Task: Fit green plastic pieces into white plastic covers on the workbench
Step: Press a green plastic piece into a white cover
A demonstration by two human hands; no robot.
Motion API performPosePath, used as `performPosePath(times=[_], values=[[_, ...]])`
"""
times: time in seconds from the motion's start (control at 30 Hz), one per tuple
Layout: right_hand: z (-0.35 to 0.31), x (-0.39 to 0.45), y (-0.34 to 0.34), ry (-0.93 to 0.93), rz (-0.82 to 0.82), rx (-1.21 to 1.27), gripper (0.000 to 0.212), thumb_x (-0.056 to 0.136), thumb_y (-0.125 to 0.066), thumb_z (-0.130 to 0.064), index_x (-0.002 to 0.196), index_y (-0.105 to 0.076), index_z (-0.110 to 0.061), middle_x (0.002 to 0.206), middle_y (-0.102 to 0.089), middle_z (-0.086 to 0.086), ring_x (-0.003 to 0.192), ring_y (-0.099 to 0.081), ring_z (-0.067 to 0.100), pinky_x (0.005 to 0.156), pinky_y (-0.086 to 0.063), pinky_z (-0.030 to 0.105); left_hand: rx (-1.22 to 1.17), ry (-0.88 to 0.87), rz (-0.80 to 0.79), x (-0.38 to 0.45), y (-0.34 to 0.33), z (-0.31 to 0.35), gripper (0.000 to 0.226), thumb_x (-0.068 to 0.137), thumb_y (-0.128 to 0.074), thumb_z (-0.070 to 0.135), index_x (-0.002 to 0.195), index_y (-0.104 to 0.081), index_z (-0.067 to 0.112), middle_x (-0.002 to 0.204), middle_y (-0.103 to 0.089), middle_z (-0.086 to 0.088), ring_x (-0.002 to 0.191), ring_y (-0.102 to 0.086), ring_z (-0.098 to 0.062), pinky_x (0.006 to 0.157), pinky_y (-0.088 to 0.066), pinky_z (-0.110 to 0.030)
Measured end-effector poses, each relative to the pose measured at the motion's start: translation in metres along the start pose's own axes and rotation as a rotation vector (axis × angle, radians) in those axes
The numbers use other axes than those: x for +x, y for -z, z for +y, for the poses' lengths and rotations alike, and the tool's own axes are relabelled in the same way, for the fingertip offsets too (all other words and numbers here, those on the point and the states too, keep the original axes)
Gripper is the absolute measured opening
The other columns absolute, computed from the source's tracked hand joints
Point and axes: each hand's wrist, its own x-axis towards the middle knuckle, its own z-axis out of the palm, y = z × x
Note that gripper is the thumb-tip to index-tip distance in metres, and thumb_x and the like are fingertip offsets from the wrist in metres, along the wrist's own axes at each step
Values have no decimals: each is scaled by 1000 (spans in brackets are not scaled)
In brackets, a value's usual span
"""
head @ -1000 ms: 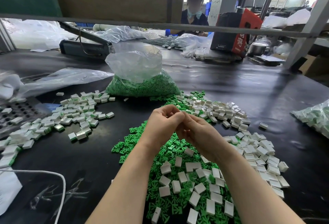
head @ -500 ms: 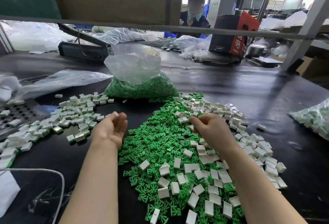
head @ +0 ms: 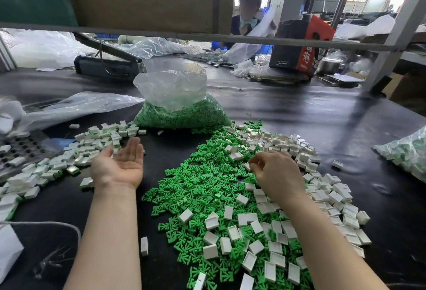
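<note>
A: Green plastic pieces [head: 196, 188] lie in a loose heap on the black workbench [head: 299, 116], from the middle toward five o'clock, with white plastic covers [head: 327, 197] scattered over and beside them.

B: And at nine o'clock?

A: A perforated tray [head: 20, 151] at the left edge, then a spread of assembled covers [head: 92, 144] with green showing at their edges. The left hand [head: 119, 163] is palm up at that spread's near edge, fingers straight and relaxed, nothing in it.

B: Straight ahead, twelve o'clock?

A: A clear bag of green pieces [head: 179, 110] stands open-topped, just beyond the heap. Behind it sits a dark heat sealer [head: 108, 66], and farther back a person [head: 249, 13] at the opposite side of the bench.

B: The right hand?

A: The right hand [head: 276, 172] is knuckles up over the border between green pieces and white covers, fingers curled down. Something pale shows at its fingertips, but I cannot tell whether it is pinched.

B: Three o'clock?

A: A red and black carton [head: 302, 45] far back, and another clear bag of parts [head: 405, 153] at the right edge.
</note>
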Motion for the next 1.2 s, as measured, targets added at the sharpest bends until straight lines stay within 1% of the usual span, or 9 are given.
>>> performPosePath(times=[0.07, 0.13, 0.33, 0.47, 0.6, 0.73, 0.97, 1.13, 1.2], values=[[2, 1, -6, -7, -34, -99, 33, 99, -45, -43, 121, -63, -26, 121, -62, -4, 118, -46, 21, 101, -40, 39, 193, 37, -10, -6, -5, -11, 28, 103, -35, 22, 102, -61, 10, 82, -73, -3, 76, -70, -12, 64, -56, -23], [3, 1, -12, -35, -95, -156, 40, 100, -40, -47, 127, -60, -25, 129, -56, -1, 124, -41, 24, 102, -37, 41, 414, 44, -39, -11, -10, -23, 26, 101, -41, 22, 88, -63, 15, 65, -71, 4, 61, -64, -7, 60, -50, -21], [2, 4, -17, -26, -98, -121, 23, 96, -50, -42, 110, -62, -29, 114, -62, -5, 111, -46, 20, 98, -41, 40, 933, -47, -259, -28, -23, -64, 20, 98, -50, 18, 91, -68, 15, 69, -72, 5, 63, -60, -9, 60, -43, -24], [2, 4, -18, -28, -102, -105, 30, 97, -47, -43, 118, -61, -26, 117, -62, -4, 113, -47, 20, 100, -40, 40, 1178, -88, -388, -38, -26, -81, 14, 97, -55, 15, 94, -68, 14, 74, -72, 4, 66, -58, -10, 60, -42, -25], [-2, 4, -19, -6, -148, -65, 31, 97, -47, -48, 118, -61, -30, 117, -60, -6, 117, -46, 22, 102, -39, 41, 1291, -84, -438, -46, -27, -92, 12, 97, -55, 14, 98, -67, 13, 78, -71, 2, 65, -57, -7, 57, -42, -19], [-5, 4, -17, 43, -71, -16, 13, 95, -55, -37, 101, -58, -26, 98, -66, -8, 100, -56, 18, 94, -42, 36, 1355, -108, -462, -47, -26, -96, 12, 97, -56, 14, 100, -67, 13, 82, -70, 1, 70, -58, -9, 63, -42, -24], [-17, 5, 0, 109, -5, 585, 12, 84, -74, -15, 88, -68, -25, 80, -68, -18, 77, -64, -6, 66, -46, 6, 1320, -130, -606, -51, -28, -107, 23, 84, -74, 11, 106, -68, 13, 85, -71, -2, 67, -63, -4, 58, -46, -15], [-21, 3, -1, 92, -31, 751, 17, 86, -72, -12, 100, -66, -20, 86, -72, -2, 78, -68, 8, 71, -56, 24, 1166, -227, -628, -52, -29, -107, 15, 76, -79, 4, 90, -74, 6, 72, -72, -1, 59, -63, 0, 56, -47, -12], [-18, 3, -2, 79, -68, 558, 22, 88, -70, -20, 109, -65, -26, 92, -71, -4, 74, -62, 0, 68, -51, 20, 1140, -250, -624, -50, -28, -104, 13, 77, -79, 3, 88, -74, 5, 73, -73, -3, 61, -63, -2, 57, -47, -13]])
